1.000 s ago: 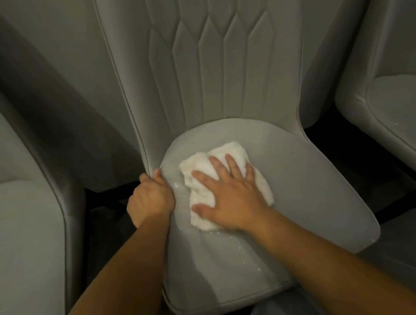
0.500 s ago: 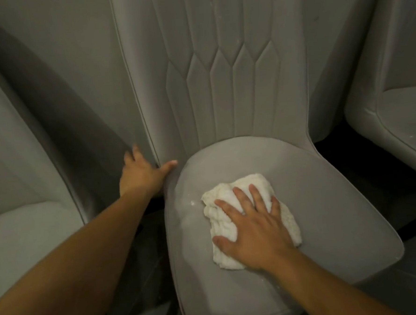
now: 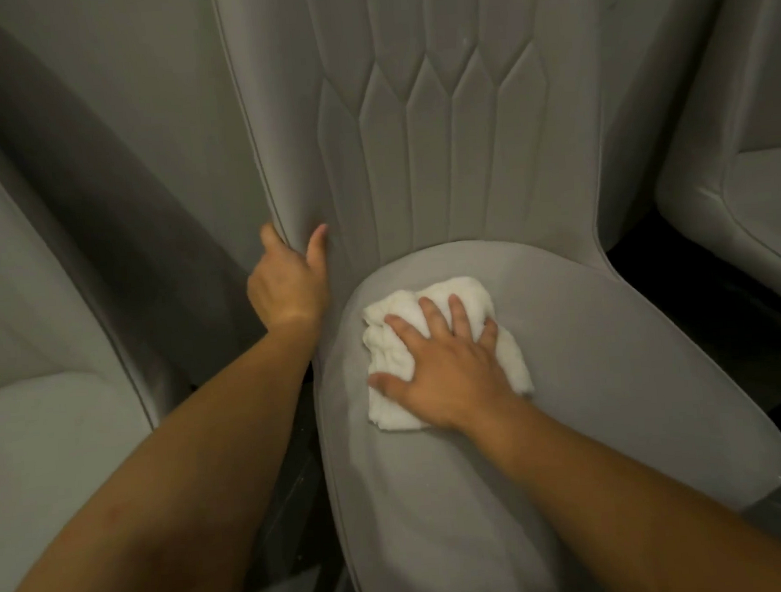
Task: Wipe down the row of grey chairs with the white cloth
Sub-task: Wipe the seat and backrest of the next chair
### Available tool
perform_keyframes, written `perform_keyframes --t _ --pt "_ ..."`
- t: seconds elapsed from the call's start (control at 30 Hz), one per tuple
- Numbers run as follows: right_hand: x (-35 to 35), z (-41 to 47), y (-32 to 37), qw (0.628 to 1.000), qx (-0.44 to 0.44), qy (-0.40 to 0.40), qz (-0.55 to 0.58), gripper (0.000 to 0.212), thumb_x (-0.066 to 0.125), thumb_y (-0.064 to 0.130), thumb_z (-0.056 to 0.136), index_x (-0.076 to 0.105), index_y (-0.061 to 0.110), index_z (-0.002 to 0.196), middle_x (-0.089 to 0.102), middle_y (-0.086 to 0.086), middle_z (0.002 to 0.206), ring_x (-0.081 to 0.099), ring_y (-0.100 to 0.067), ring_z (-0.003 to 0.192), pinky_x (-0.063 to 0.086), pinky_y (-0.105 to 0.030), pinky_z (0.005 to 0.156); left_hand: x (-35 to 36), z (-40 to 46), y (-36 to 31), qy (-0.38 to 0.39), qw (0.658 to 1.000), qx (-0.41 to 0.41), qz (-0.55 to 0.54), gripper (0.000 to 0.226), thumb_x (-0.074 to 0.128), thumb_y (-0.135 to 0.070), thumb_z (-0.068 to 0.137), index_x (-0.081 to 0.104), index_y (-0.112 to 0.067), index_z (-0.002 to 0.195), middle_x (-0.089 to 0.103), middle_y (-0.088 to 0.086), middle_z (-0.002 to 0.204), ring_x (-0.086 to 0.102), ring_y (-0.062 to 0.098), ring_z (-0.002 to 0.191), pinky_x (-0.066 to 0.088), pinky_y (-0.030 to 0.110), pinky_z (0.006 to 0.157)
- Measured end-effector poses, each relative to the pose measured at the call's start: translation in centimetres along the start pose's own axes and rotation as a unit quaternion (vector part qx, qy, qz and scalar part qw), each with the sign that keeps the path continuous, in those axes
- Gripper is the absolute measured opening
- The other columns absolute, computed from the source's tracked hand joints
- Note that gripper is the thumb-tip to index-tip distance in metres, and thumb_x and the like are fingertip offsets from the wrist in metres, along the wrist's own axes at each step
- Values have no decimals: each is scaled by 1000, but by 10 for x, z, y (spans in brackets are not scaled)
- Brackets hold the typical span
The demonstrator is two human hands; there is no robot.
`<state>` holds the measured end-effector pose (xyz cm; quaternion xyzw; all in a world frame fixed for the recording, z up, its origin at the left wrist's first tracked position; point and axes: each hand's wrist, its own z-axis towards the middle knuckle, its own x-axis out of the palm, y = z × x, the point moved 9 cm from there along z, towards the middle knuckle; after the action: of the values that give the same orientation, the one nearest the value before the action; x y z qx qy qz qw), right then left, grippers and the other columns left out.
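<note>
Grey seat — right hand flat on cloth; left hand pinching backrest edge.

Dim, warm light; soft shadows at left — wide-angle bending at edges

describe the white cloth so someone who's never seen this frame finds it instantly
Start at the middle grey chair, the one with the diamond-stitched backrest between two plainer neighbours. On its seat cushion, toward the back left, lies the white cloth, bunched and flattened under the spread right hand. It is the only white, crumpled thing in view; everything around it is smooth grey upholstery.
</note>
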<state>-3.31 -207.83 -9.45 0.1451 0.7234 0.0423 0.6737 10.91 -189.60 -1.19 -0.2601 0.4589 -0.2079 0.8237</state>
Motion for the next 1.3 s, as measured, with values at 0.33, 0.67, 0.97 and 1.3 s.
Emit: perform_keyframes --t 0.33,0.67,0.97,1.3 --pt "11 3 65 990 -132 32 28 92 41 91 74 7 57 153 2 7 169 -11 -26 153 -13 -62 116 -1 0 -3 -27 999 28 24 66 41 -62 94 47 -5 126 68 20 83 64 42 76 30 36 61" --pt "26 -97 96 965 -255 68 -7 75 49 79 83 23 56 149 7 10 168 -11 -25 154 -20 -63 113 0 2 -4 -7 999 44 29 57 38 -61 96 45 -8 116 67 18 80 63 40 73 30 37 62" --pt "19 -40 104 984 -171 32 -37 69 46 69 91 22 53 154 6 7 169 -8 -25 153 -16 -66 112 3 2 -3 5 998 47 48 60 35 -62 96 44 -7 120 68 20 89 62 43 81 31 40 64" --pt "-4 -171 9 987 -148 -22 -54 75 42 84 81 34 54 150 37 3 161 30 -35 150 28 -74 107 5 3 0 2 997 42 60 68 36 -62 95 41 -4 130 66 26 99 61 47 89 40 47 71"
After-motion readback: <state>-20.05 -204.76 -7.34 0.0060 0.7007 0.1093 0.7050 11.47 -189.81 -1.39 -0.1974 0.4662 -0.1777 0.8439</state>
